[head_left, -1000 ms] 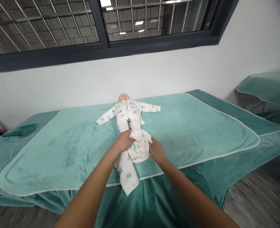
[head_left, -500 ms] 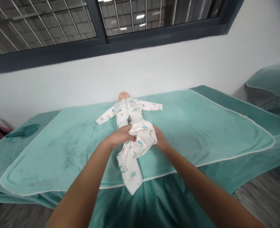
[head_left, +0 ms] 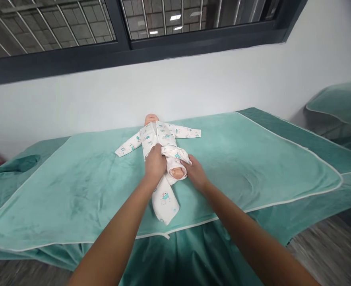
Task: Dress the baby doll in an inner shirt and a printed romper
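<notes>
A baby doll (head_left: 151, 118) lies on its back on a pale green blanket (head_left: 97, 178), its head towards the wall. It wears a white printed jacket (head_left: 159, 135) with both sleeves spread out. Matching baby pants (head_left: 165, 200) are bunched around one leg, and the doll's foot (head_left: 178, 173) shows in the cuff opening. The other pant leg hangs flat towards me. My left hand (head_left: 156, 165) is closed on the pants at the left side, hiding part of the doll's legs. On the right, my right hand (head_left: 195, 172) pinches the bunched fabric beside the foot.
The blanket covers a bed with a darker green cover (head_left: 193, 254). Behind it stands a white wall (head_left: 193, 87) below a dark-framed window (head_left: 205, 39) with metal bars. Another green-covered surface (head_left: 339, 103) stands at the far right.
The bunched pants have moved up the doll's leg, and the foot now shows through the cuff. Both hands have shifted; the left one sits closer to the doll's waist.
</notes>
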A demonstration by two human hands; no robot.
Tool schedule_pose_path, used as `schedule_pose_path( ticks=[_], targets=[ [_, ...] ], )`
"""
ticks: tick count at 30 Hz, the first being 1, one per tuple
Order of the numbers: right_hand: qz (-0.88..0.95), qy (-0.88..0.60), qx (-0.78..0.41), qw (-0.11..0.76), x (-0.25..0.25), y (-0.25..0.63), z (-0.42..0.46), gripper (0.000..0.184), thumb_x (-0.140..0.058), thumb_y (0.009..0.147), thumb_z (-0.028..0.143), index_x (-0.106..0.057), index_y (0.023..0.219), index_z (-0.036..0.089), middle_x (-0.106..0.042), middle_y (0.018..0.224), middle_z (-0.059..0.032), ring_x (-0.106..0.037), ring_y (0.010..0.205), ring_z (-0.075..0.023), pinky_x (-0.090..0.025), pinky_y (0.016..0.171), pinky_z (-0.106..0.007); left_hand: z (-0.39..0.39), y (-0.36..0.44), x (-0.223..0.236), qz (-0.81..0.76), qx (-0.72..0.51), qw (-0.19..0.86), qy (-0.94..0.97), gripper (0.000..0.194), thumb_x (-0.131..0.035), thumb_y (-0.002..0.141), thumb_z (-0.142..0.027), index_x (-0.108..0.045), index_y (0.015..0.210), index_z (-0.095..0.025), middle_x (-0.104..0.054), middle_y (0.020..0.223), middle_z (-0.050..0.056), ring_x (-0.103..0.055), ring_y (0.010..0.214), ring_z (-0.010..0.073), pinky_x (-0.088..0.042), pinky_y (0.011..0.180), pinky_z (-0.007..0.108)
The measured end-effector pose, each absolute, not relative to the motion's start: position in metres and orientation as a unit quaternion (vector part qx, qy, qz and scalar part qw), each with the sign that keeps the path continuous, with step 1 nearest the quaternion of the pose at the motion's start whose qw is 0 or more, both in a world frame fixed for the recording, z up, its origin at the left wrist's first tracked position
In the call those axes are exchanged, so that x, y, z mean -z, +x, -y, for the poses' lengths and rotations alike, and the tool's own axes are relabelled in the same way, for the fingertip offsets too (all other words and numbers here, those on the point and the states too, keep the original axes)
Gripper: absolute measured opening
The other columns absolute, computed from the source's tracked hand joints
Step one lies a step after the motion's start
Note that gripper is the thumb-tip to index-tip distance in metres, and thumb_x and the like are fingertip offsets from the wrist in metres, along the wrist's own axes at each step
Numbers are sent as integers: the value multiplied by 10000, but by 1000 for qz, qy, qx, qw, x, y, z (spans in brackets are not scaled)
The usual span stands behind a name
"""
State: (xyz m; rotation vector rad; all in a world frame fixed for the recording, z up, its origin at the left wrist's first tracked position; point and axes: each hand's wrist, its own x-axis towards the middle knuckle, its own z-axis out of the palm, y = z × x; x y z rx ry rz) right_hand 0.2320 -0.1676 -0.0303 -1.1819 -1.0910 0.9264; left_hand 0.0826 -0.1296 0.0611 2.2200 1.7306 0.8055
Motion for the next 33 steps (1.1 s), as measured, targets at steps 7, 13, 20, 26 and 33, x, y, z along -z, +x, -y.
schedule_pose_path(
  ticks=[7, 13, 20, 26, 33],
  targets=[
    [452, -534, -371, 611, 30, 230, 151, 271, -574, 771, 407, -612, 969, 225, -691, 958, -18, -591, 946, -227, -483, 816, -328, 144, 46, -79, -524, -305, 468, 643, 227, -690, 758, -309, -648, 916, -152, -695, 889, 58, -633, 826, 227, -447, 734, 313],
    [467, -525, -373, 605, 31, 229, 153, 253, -576, 728, 347, -619, 946, 225, -695, 934, -20, -600, 900, -222, -493, 785, -329, 148, 6, -73, -394, -321, 710, 488, 422, -830, 677, -370, -709, 984, -106, -733, 959, 102, -660, 829, 203, -488, 755, 293],
    [514, -488, -378, 596, 6, 232, 155, 363, -595, 750, 311, -627, 1103, 231, -674, 1176, -53, -606, 1091, -236, -479, 928, -372, 149, 9, -59, -355, -432, 713, 424, 457, -831, 697, -363, -703, 1057, -111, -747, 1006, 127, -699, 923, 274, -521, 820, 351],
    [715, -454, -379, 373, -70, 215, 136, 274, -672, 814, 456, -716, 965, 231, -724, 1012, -39, -635, 972, -261, -483, 877, -387, 148, 33, -78, -341, -463, 705, 414, 448, -812, 727, -385, -683, 1054, -108, -735, 1025, 137, -702, 913, 271, -527, 838, 380],
    [650, -314, -590, 362, -69, 215, 84, 256, -797, 684, 361, -679, 812, 173, -648, 746, 20, -586, 665, -134, -434, 595, -237, 138, 14, -70, -371, -384, 690, 489, 442, -843, 701, -315, -670, 1085, -180, -720, 1027, 58, -670, 908, 205, -501, 795, 289]
  ],
)
